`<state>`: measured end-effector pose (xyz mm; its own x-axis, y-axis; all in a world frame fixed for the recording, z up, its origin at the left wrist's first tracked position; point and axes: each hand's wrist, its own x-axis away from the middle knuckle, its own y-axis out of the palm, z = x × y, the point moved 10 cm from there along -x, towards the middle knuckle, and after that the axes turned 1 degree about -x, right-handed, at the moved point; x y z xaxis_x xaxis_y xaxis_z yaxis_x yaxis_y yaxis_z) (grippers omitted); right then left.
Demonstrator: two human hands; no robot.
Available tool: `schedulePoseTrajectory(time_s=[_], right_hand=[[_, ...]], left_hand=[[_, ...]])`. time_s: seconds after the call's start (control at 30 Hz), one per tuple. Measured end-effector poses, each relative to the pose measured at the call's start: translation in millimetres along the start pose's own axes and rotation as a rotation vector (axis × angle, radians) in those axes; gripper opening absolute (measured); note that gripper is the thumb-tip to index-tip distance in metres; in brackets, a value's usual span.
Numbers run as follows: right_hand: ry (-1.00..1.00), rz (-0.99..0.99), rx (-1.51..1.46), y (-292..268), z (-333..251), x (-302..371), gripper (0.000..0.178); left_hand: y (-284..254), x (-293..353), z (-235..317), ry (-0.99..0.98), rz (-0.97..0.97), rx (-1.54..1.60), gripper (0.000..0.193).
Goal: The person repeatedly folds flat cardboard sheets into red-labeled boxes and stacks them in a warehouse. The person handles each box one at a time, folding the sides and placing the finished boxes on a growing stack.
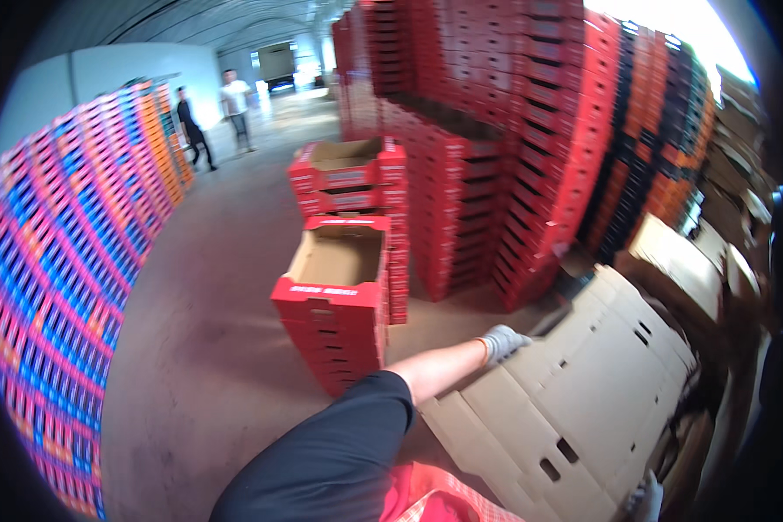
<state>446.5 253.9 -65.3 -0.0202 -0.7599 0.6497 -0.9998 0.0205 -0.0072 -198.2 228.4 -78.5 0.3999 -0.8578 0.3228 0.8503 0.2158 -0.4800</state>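
Observation:
A large flat cardboard box blank (574, 383), plain brown with slots and notched edges, lies slanted in front of me at the right. My left hand (501, 343), in a pale grey knitted glove, grips its left edge, the fingertips partly hidden. At the blank's lower right edge is my gloved right hand (647, 498), holding the cardboard. Only part of that hand shows near the bottom of the view. Whether more blanks lie beneath this one I cannot tell.
Left of the blank stand stacked red open boxes (332, 300), with taller red stacks (531, 157) behind. Black and orange stacks (639, 148) rise at the right, near loose cardboard (679, 261). Multicoloured stacks (70, 252) line the left. Two people (237, 104) (193, 126) are far off.

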Motion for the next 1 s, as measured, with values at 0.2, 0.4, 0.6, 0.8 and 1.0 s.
schedulePoseTrajectory(time_s=[0.2, 0.4, 0.6, 0.8, 1.0], right_hand=[[-0.137, -0.091, 0.136, 59, -29, 43, 0.043], [-0.480, -0.220, 0.122, 186, -23, 27, 0.039], [-1.013, 0.280, 1.370, 305, 2, 44, 0.061], [-1.416, 0.107, 1.002, 192, -74, 120, 0.028], [-1.719, -0.341, 1.568, 182, -46, 154, 0.026]], left_hand=[[29, 33, -14, 0.002, -0.400, 0.408, 0.045], [91, 69, 60, 0.394, -0.127, -0.094, 0.064], [142, 122, 95, 0.409, -0.045, -0.697, 0.081], [2, 86, 57, 0.519, -0.196, -0.588, 0.057], [31, 154, 32, 1.487, -0.141, -1.281, 0.056]])
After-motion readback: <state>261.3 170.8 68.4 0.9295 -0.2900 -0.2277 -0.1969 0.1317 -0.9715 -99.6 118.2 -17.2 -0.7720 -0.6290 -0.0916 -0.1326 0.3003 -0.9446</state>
